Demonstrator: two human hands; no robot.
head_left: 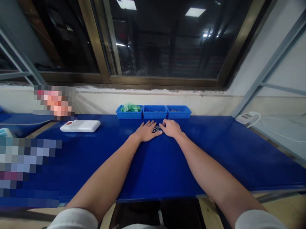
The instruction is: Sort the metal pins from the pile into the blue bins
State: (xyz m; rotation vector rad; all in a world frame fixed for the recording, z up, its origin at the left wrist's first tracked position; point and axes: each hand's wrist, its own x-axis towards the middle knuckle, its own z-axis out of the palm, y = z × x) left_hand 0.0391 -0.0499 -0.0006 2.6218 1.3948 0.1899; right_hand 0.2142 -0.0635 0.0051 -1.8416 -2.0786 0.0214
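Note:
A small pile of shiny, thin metal pieces (156, 129), perhaps screws, lies on the blue tabletop between my two hands. My left hand (146, 131) lies flat along the pile's left and near side, fingers apart and thumb reaching to the right. On the other side my right hand (172, 128) is cupped, with its thumb and forefinger apart at the pile's right edge. Its other fingers are bent and partly hidden. Just beyond the hands stand three blue bins: the left bin (129, 115) with green plastic packaging, the middle bin (154, 115) and the right bin (179, 115) with small metal parts.
The blue table (207, 158) runs up to the wall below a window. A white, box-like device (80, 125) lies to the left. A white power strip (247, 117) with a cable is at the far right, beside a grey metal frame (257, 79). Blurred patches cover the left side.

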